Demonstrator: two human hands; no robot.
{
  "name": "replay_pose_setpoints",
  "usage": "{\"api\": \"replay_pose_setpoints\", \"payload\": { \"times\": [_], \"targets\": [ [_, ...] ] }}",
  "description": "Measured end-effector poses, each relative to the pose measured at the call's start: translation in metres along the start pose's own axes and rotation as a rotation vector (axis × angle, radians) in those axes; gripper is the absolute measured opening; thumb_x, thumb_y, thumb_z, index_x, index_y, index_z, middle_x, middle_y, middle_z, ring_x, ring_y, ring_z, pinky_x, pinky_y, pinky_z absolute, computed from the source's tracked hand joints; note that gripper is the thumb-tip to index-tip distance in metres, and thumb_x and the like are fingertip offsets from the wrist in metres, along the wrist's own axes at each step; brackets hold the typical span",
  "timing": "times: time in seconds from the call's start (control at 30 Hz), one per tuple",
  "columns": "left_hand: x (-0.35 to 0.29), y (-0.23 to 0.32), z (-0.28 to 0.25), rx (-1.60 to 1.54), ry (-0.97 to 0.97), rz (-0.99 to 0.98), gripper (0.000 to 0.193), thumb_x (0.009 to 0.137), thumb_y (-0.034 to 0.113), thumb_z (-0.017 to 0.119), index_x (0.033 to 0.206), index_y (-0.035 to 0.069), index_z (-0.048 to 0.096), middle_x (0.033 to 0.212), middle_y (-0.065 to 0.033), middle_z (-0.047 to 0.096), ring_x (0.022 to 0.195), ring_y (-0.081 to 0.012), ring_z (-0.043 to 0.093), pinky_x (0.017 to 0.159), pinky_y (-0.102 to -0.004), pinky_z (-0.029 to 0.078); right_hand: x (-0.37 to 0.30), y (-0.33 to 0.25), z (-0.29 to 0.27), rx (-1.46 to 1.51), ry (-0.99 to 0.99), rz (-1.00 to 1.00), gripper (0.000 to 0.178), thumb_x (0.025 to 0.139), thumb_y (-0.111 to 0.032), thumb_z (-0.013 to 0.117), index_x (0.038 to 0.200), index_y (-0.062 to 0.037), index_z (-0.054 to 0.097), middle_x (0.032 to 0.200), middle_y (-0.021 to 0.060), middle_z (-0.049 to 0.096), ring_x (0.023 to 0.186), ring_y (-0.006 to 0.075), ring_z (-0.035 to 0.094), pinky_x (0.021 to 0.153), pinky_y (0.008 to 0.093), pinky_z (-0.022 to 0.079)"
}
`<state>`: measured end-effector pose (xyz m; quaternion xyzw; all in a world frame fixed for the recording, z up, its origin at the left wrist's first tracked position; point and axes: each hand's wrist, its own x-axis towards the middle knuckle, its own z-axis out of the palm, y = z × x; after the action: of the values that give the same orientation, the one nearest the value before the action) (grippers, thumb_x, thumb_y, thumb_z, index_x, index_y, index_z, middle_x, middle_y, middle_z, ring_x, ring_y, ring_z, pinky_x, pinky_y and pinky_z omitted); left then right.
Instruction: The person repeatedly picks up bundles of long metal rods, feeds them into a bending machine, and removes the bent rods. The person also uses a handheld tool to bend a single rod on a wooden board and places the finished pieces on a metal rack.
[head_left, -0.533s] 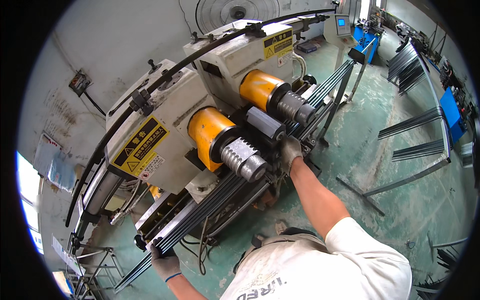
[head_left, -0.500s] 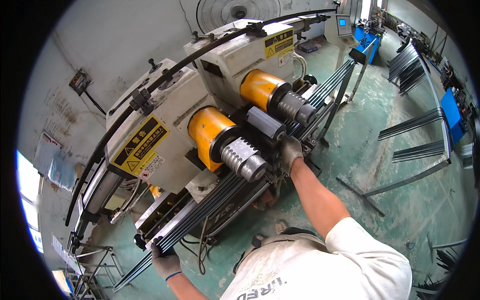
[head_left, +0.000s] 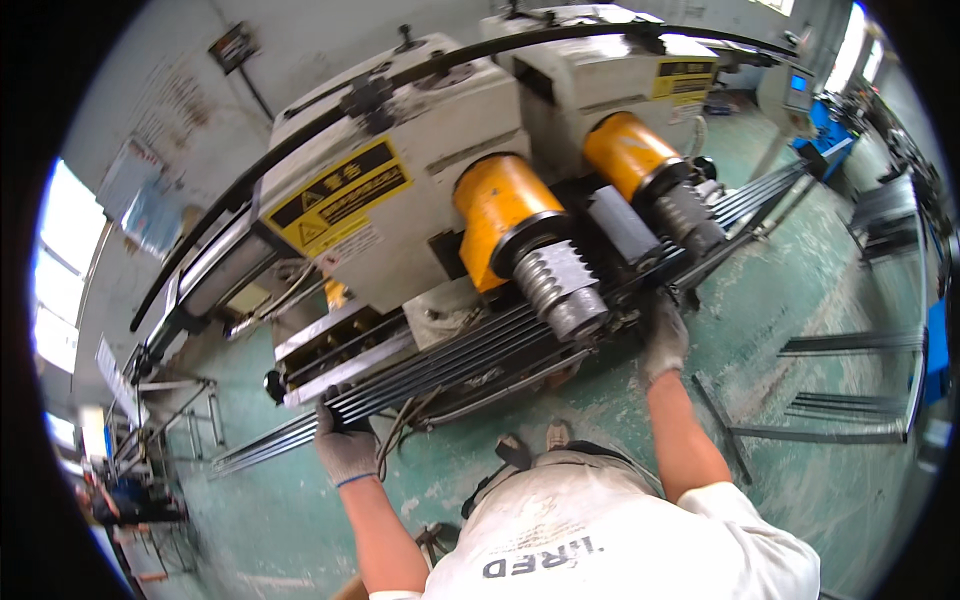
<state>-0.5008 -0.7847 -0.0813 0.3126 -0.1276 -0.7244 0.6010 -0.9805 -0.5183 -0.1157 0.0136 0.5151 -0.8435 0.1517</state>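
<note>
A row of several long dark metal tubes (head_left: 455, 360) lies across the front of a large off-white machine (head_left: 345, 240). My left hand (head_left: 347, 450), in a grey work glove, has its fingers wrapped round the tubes near their left end. My right hand (head_left: 662, 340), gloved as well, reaches to the machine's front edge below a grey block (head_left: 622, 225); its fingers are hidden and blurred. Above the tubes, two orange cylinders, a near one (head_left: 505, 205) and a far one (head_left: 630, 145), each carry a ridged metal shaft, the nearer shaft (head_left: 560, 290) pointing toward me.
A black hose (head_left: 240, 165) arches along the machine's top. Loose cables (head_left: 395, 430) hang below the tubes. To the right stands a rack (head_left: 820, 434) with dark tubes on it. A control box with a lit screen (head_left: 797, 84) is at the far right, and a metal stand (head_left: 175, 385) at the left.
The view has turned, so the machine sits further right and higher in it. My left hand stays on the tubes, and my right hand stays by the grey block.
</note>
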Motion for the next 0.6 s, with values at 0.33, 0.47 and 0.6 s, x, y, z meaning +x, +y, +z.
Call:
{"api": "replay_pose_setpoints", "payload": {
  "times": [0.33,0.47,0.6],
  "targets": [
    [-0.018,-0.035,0.022,-0.009,0.113,0.038,0.026,0.113,0.024,0.069,0.126,0.003,0.075,0.123,-0.0125,0.08,0.118,-0.0293,0.075,0.112,-0.0455,0.059,-0.028,0.038,-0.1,-0.437,0.087,0.234,0.06,0.114,-0.043,0.067,0.146,0.0069,0.068,0.136,0.0095,0.077,0.121,0.0202,0.07,0.108,0.0359,0.051],
    [-0.042,-0.055,0.044,0.055,-0.004,-0.111,0.034,0.113,0.03,0.068,0.133,0.003,0.072,0.13,-0.013,0.078,0.126,-0.0307,0.071,0.119,-0.0494,0.054,-0.034,0.07,-0.098,-0.603,-0.014,0.254,0.057,0.112,-0.044,0.069,0.139,0.0056,0.072,0.12,0.0056,0.077,0.099,0.018,0.062,0.094,0.036,0.05],
    [-0.042,-0.052,0.043,-0.062,-0.097,-0.208,0.041,0.115,0.032,0.063,0.139,0.0,0.069,0.137,-0.0167,0.075,0.134,-0.0357,0.067,0.12,-0.0554,0.052,-0.031,0.105,-0.121,-0.721,-0.16,0.272,0.049,0.112,-0.041,0.07,0.144,-0.0039,0.072,0.124,0.0032,0.078,0.098,0.0163,0.065,0.087,0.0332,0.052]
  ]
}}
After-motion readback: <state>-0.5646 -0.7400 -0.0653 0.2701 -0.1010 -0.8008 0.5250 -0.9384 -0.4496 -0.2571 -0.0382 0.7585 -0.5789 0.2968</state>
